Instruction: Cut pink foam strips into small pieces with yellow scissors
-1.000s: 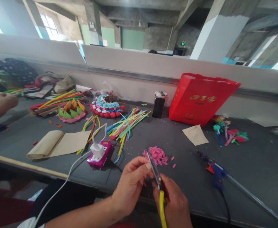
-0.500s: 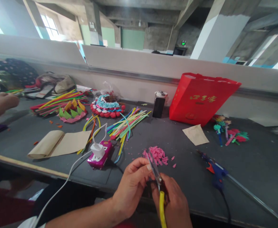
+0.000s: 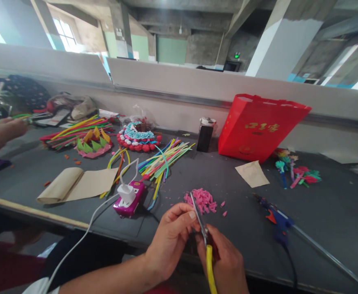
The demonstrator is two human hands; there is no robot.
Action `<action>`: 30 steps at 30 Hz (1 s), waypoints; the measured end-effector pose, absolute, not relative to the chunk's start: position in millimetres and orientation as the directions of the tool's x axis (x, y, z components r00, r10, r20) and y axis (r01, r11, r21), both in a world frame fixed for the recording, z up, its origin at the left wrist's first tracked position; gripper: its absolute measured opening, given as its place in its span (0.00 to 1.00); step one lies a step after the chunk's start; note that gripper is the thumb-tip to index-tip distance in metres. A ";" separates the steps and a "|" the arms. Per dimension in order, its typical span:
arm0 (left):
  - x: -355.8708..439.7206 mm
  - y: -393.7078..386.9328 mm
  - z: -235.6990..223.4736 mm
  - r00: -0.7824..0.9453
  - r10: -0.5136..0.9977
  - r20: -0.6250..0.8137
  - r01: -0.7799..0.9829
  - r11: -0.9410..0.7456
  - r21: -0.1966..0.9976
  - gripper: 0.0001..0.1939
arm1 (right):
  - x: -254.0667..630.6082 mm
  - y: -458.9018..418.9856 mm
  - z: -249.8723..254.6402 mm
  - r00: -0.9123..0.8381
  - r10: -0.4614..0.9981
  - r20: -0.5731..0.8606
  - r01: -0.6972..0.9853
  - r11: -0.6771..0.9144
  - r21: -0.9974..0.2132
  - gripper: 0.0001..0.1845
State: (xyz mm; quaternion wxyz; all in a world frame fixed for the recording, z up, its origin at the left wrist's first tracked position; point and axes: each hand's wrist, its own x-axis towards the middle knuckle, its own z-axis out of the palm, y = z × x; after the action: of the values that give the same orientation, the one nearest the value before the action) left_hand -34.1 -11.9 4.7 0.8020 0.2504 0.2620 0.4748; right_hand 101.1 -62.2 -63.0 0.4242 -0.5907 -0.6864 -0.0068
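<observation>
My right hand (image 3: 226, 259) is closed around a pair of scissors (image 3: 210, 261) with yellow handles, whose blades point up and away from me. Close beside the blades is my left hand (image 3: 174, 237), its thumb and fingers pinched together. Whatever sits in that pinch is hidden by the fingers and blades. Just beyond both hands lies a heap of small pink cut pieces (image 3: 205, 199) on the dark table (image 3: 179, 183), with a few loose bits to its right.
A purple power socket (image 3: 129, 206) with a white plug and cable stands left of my hands. Pipe cleaners (image 3: 166, 157) lie behind it. To the right are a blue glue gun (image 3: 278, 222), a red bag (image 3: 258, 126) and a bottle (image 3: 205, 134). A co-worker's hand (image 3: 5, 132) shows far left.
The scissor blades look closer together now, and the handles have shifted slightly right. My left hand stays nearly in place. The co-worker's hand at far left has moved a little to the right.
</observation>
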 end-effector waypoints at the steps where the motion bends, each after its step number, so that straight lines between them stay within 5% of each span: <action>1: -34.3 -11.9 4.7 0.414 0.891 -0.183 -0.629 0.426 0.650 0.04 | 101.1 -62.2 -61.1 0.054 0.803 0.594 0.818 0.306 -0.487 0.12; 16: -34.3 -13.7 5.3 0.437 0.883 -0.174 -0.616 0.434 0.657 0.02 | 101.8 -65.8 -51.1 0.065 0.809 0.584 0.775 0.328 -0.540 0.08; 25: -32.3 -3.7 -1.4 0.384 0.909 -0.164 -0.514 0.358 0.780 0.07 | 125.1 -76.4 -24.1 0.326 0.942 0.078 0.406 -0.065 -0.911 0.20; 30: -26.2 27.7 -21.1 0.309 0.949 -0.056 -0.228 0.132 0.965 0.11 | 121.9 -96.2 -36.1 0.269 0.949 -0.163 0.139 -0.205 -0.969 0.26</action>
State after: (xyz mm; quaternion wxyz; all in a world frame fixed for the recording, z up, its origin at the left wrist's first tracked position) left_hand -26.2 27.7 -21.1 0.6515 0.4796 0.3759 0.4519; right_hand 121.9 -96.2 -36.1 0.4681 -0.6446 -0.4221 0.4328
